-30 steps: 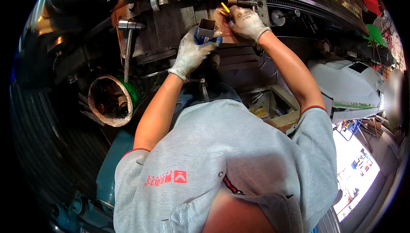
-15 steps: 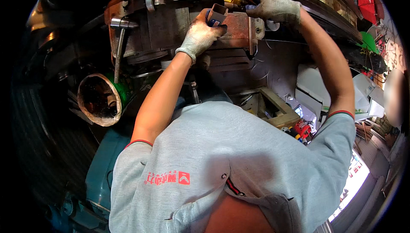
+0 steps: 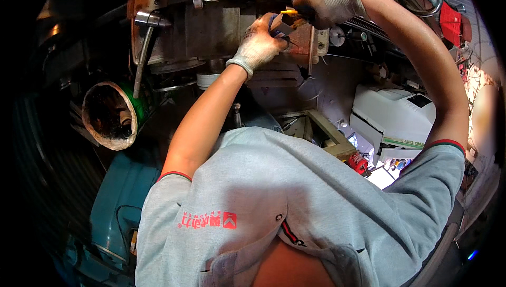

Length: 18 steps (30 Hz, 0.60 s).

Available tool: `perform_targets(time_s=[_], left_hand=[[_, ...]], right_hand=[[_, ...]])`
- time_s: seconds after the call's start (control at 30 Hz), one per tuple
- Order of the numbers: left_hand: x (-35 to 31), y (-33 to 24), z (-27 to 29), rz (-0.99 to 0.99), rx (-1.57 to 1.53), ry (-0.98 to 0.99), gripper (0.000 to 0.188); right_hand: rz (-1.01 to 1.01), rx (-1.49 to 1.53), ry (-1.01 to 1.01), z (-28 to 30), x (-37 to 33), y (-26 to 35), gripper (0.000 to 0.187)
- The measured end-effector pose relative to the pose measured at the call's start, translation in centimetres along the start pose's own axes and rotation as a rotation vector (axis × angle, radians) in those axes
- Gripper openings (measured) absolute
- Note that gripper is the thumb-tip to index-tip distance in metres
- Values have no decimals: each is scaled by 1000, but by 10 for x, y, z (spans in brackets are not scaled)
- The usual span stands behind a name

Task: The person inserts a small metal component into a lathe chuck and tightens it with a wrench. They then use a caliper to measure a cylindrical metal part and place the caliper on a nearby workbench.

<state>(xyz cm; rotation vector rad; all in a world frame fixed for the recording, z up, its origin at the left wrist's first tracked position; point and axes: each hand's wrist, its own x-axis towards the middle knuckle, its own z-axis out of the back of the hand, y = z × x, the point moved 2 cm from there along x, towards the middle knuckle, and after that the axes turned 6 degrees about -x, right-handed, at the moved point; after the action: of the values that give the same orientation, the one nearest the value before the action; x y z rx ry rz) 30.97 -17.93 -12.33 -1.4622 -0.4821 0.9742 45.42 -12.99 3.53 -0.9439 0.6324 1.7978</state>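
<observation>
My left hand [image 3: 259, 43], in a soiled white knit glove, is closed around a small open-topped box [image 3: 283, 26] above the metal machine carriage [image 3: 213, 37]. My right hand [image 3: 328, 3], gloved the same way, reaches in from the right just over the box. Its fingers are closed on a bunch of thin yellow pieces [image 3: 289, 12], whose exact kind I cannot make out. The pieces are at the box's mouth, and the fingers partly hide them.
A lever handle [image 3: 142, 60] rises at the carriage's left. Below it hangs a green bucket [image 3: 109, 116] with a crusted rim and dark contents. A wooden tray [image 3: 329, 134] lies near my body, and a white machine housing [image 3: 390, 116] stands to the right.
My right hand has come down and left, bringing the yellow pieces to the box. My left hand, still holding the box, has shifted slightly right. The whole view has shifted a little.
</observation>
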Motion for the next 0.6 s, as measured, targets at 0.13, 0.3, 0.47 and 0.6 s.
perform_targets(time_s=[0.13, 0.3, 0.47, 0.6], left_hand=[[1, -14, 6, 70, -86, 32, 58], [4, -13, 9, 73, -227, 28, 55], [4, -18, 14, 86, -241, -5, 55], [7, -20, 4, 78, -128, 36, 55]], right_hand=[[175, 65, 74, 13, 10, -12, 25], [176, 122, 66, 20, 8, -18, 17], [-19, -28, -98, 15, 5, -5, 44], [802, -557, -55, -22, 53, -53, 14]])
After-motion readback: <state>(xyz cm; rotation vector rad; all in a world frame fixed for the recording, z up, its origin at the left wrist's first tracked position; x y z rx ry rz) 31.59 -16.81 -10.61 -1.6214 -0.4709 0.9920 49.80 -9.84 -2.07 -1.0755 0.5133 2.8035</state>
